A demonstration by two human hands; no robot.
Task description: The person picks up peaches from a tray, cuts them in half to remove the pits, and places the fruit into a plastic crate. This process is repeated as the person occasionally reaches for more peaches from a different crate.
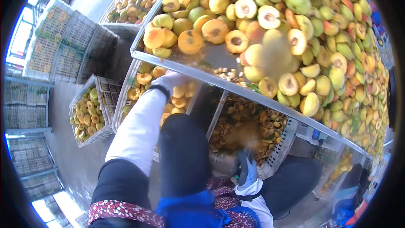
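Observation:
My left hand (172, 80), pale and smeared by motion, reaches below the metal table's edge, over a crate of peach halves (143, 78). Its fingers are blurred against the fruit. My right hand (245, 169), in a grey-blue glove, is closed low by my lap, and a bit of green shows beside its fingers. What it grips I cannot make out. Just beyond it stands a crate of peach pits and scraps (261, 133), with a brown blur over it. Above both hands, whole and halved peaches (295, 40) are heaped on the metal table (190, 71).
A crate of peach halves (89, 109) stands on the floor at left, and another crate (130, 8) lies farther back. Stacked plastic crates (63, 44) rise at far left. My knees flank the pit crate. A person's blue clothing (344, 211) shows at lower right.

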